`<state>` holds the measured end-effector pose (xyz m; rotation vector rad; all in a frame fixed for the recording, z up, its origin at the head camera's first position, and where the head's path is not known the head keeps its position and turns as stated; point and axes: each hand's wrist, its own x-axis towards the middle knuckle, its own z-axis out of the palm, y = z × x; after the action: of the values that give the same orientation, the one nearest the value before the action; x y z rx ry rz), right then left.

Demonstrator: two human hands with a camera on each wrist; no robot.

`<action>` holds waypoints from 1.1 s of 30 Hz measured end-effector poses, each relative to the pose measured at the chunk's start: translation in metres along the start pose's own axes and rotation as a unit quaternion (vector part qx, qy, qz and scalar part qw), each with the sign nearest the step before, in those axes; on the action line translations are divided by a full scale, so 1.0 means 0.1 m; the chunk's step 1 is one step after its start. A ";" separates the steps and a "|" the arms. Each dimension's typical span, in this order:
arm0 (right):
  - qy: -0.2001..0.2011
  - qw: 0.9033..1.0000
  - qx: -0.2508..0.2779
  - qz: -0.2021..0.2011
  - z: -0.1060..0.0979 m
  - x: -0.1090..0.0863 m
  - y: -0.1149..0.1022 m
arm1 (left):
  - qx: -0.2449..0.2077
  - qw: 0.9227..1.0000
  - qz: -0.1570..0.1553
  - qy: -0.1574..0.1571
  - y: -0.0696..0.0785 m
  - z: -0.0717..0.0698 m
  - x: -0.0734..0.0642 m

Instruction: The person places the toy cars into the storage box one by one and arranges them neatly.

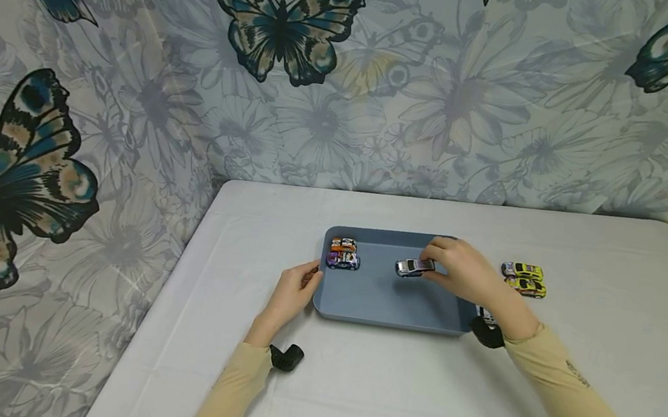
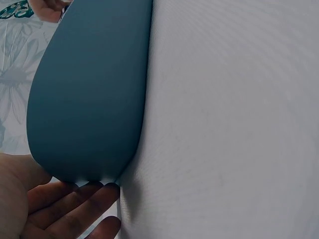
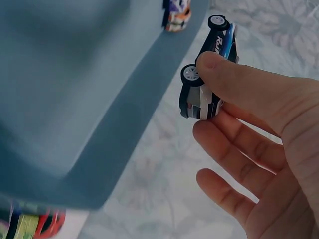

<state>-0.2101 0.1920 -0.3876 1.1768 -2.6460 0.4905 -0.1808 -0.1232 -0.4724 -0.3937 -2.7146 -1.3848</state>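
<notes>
My right hand (image 1: 459,267) pinches a small silver-and-black toy car (image 1: 414,268) above the right half of a blue-grey tray (image 1: 377,316). In the right wrist view, thumb and fingertips grip the toy car (image 3: 214,69) by its sides, its white-spoked wheels showing. My left hand (image 1: 296,288) holds the tray's left rim; in the left wrist view its fingertips meet the tray's edge (image 2: 94,164), with the thumb partly hidden behind it. At the tray's left end sit an orange toy car (image 1: 344,244) and a purple one (image 1: 342,260), side by side.
On the white-covered table (image 1: 373,390), right of the tray, two yellow toy cars (image 1: 524,279) stand together. Another toy car (image 1: 486,317) is partly hidden under the right wrist's black camera (image 1: 487,334). Butterfly-patterned fabric (image 1: 318,136) rises behind the table.
</notes>
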 end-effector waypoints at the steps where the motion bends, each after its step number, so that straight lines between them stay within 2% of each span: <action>1: -0.002 1.000 0.003 -0.003 0.02 0.03 -0.01 | 0.000 1.000 0.000 0.000 0.00 0.00 0.00; 13: -0.050 0.998 0.006 -0.032 0.30 0.39 -0.14 | -0.008 1.000 -0.004 0.000 0.00 0.00 0.01; 23: -0.071 0.996 0.009 -0.055 0.46 0.56 -0.24 | 0.001 1.000 -0.001 0.001 -0.01 0.01 0.01; 33: -0.111 0.992 0.022 -0.051 0.58 0.73 -0.33 | 0.003 1.000 0.005 0.004 -0.01 0.01 0.00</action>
<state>-0.2362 0.0997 -0.4113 1.4511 -2.7506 0.4240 -0.1814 -0.1227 -0.4734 -0.3983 -2.7065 -1.3719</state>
